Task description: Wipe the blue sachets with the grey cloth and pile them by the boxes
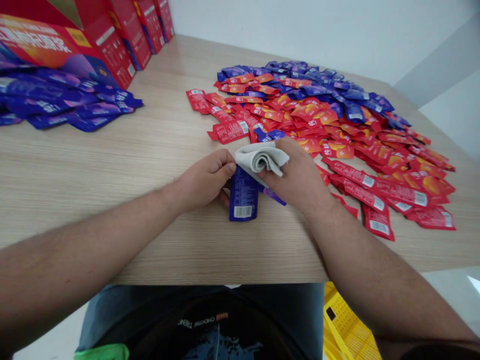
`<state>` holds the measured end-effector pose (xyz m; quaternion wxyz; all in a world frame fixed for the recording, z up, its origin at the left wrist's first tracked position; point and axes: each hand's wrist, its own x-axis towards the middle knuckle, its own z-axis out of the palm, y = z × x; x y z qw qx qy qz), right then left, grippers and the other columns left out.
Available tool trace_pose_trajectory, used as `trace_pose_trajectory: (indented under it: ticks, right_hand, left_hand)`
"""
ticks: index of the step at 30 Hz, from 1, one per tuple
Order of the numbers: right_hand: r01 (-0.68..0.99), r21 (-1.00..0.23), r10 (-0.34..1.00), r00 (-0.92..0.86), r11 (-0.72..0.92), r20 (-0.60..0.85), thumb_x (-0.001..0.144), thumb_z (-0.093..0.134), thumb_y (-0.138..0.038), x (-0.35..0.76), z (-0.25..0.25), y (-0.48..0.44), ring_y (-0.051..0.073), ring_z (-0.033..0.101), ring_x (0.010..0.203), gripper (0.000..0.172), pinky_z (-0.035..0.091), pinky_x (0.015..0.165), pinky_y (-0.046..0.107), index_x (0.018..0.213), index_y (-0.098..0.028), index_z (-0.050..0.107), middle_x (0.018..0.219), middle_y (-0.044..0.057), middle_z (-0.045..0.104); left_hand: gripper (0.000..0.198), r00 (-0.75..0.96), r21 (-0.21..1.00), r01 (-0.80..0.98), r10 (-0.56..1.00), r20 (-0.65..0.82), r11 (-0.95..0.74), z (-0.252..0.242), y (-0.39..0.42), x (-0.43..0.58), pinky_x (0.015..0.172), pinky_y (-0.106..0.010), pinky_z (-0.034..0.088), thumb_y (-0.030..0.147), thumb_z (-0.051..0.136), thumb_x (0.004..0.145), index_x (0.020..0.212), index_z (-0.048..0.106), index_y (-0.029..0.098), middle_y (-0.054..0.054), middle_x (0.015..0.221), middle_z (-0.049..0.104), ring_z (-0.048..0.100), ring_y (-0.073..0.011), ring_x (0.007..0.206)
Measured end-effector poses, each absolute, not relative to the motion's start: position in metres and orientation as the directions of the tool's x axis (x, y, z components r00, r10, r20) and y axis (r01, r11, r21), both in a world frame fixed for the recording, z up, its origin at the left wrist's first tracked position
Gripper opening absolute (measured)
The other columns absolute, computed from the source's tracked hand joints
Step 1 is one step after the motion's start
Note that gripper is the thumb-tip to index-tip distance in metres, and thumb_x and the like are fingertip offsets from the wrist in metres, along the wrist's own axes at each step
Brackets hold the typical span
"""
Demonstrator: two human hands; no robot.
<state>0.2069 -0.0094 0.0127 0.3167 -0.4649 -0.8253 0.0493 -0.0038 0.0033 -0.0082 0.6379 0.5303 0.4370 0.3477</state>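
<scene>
Near the front middle of the table, my left hand (208, 179) pinches the upper edge of a blue pouch (243, 195), whose barcode end hangs downward. My right hand (298, 172) is closed around a folded grey-white cloth (258, 156), which covers the top of that pouch. A second purple-blue pouch (275, 196) sticks out beneath the right hand; whether the fingers grip it is hidden. Just beyond the cloth, another blue pouch (275, 134) lies at the edge of the red pouches.
Red-orange pouches (311, 112) and blue pouches (322, 82) spread in a heap across the right side. More blue pouches (67, 97) lie at left, before red boxes (112, 45). A yellow basket (347, 325) stands below the table's (168, 125) front edge.
</scene>
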Motion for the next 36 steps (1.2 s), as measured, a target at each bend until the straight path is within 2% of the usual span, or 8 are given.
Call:
trace_pose_trajectory:
  ticks: [5,10,15,19,23,28,33,36]
  right_hand:
    - [0.616,-0.414,0.742,-0.544,0.670,0.392,0.088,0.069,-0.032,0.204,0.013,-0.014,0.023,0.062,0.092,0.015,0.050,0.082,0.036,0.099,-0.023,0.065,0.096,0.005,0.069]
    - [0.770,-0.371,0.819,-0.324,0.519,0.473,0.091,0.066,-0.036,0.209,0.012,-0.008,0.027,0.061,0.098,0.018,0.048,0.085,0.040,0.101,-0.021,0.065,0.098,0.007,0.068]
    - [0.748,-0.377,0.817,-0.378,0.546,0.435,0.089,0.069,-0.037,0.210,0.012,-0.006,0.025,0.062,0.093,0.019,0.048,0.082,0.037,0.098,-0.021,0.065,0.093,0.005,0.067]
    - [0.738,-0.393,0.813,-0.363,0.549,0.455,0.090,0.069,-0.035,0.201,0.010,-0.014,0.025,0.061,0.093,0.017,0.049,0.081,0.037,0.097,-0.021,0.064,0.094,0.006,0.067]
    - [0.545,-0.414,0.681,-0.641,0.729,0.354,0.088,0.067,-0.024,0.192,0.007,-0.023,0.022,0.062,0.096,0.014,0.051,0.082,0.033,0.102,-0.021,0.066,0.099,0.006,0.068]
    - [0.684,-0.381,0.765,-0.426,0.622,0.483,0.090,0.067,-0.027,0.191,0.007,-0.024,0.024,0.061,0.098,0.018,0.050,0.084,0.035,0.106,-0.019,0.066,0.098,0.008,0.066]
    - [0.517,-0.387,0.622,-0.749,0.764,0.229,0.091,0.063,-0.019,0.184,0.011,-0.033,0.020,0.061,0.092,0.017,0.049,0.080,0.031,0.107,-0.019,0.069,0.099,0.007,0.065]
    - [0.501,-0.411,0.609,-0.771,0.762,0.189,0.090,0.064,-0.016,0.189,0.013,-0.030,0.019,0.062,0.092,0.019,0.049,0.080,0.030,0.109,-0.020,0.069,0.102,0.006,0.066]
  left_hand:
    - [0.014,0.330,0.994,0.089,0.940,-0.085,0.059,-0.009,0.005,-0.005,0.046,-0.020,0.037,0.027,0.058,0.092,0.081,0.052,0.021,0.003,0.063,0.050,0.044,-0.0106,0.053]
    - [0.011,0.374,0.987,0.151,0.922,-0.104,0.050,-0.005,0.005,-0.007,0.046,-0.020,0.034,0.025,0.053,0.094,0.084,0.049,0.022,0.004,0.064,0.047,0.041,-0.0102,0.052]
    - [0.015,0.394,0.973,0.216,0.919,-0.008,-0.084,-0.006,0.005,-0.008,0.050,-0.021,0.033,0.027,0.057,0.093,0.080,0.051,0.020,0.003,0.066,0.047,0.041,-0.0105,0.056]
    - [0.012,0.313,0.979,0.197,0.950,-0.012,-0.052,-0.007,0.007,-0.008,0.050,-0.022,0.033,0.025,0.056,0.092,0.081,0.051,0.021,0.003,0.066,0.047,0.042,-0.0114,0.056]
    - [0.012,0.251,0.977,0.203,0.968,0.006,-0.059,-0.007,0.011,-0.008,0.052,-0.022,0.034,0.021,0.056,0.090,0.079,0.051,0.020,0.003,0.065,0.047,0.040,-0.0109,0.057]
    - [0.013,0.241,0.994,0.070,0.966,-0.094,0.080,-0.004,0.009,-0.004,0.048,-0.021,0.033,0.020,0.053,0.093,0.080,0.049,0.022,0.004,0.063,0.045,0.040,-0.0099,0.052]
    - [0.015,0.222,0.974,-0.034,0.952,-0.209,0.222,0.001,0.007,0.000,0.046,-0.019,0.034,0.015,0.049,0.093,0.079,0.046,0.022,0.004,0.061,0.044,0.042,-0.0092,0.049]
    - [0.012,0.220,0.953,-0.114,0.942,-0.252,0.282,0.006,0.009,0.000,0.047,-0.019,0.040,0.015,0.048,0.093,0.083,0.048,0.022,0.004,0.064,0.047,0.049,-0.0106,0.051]
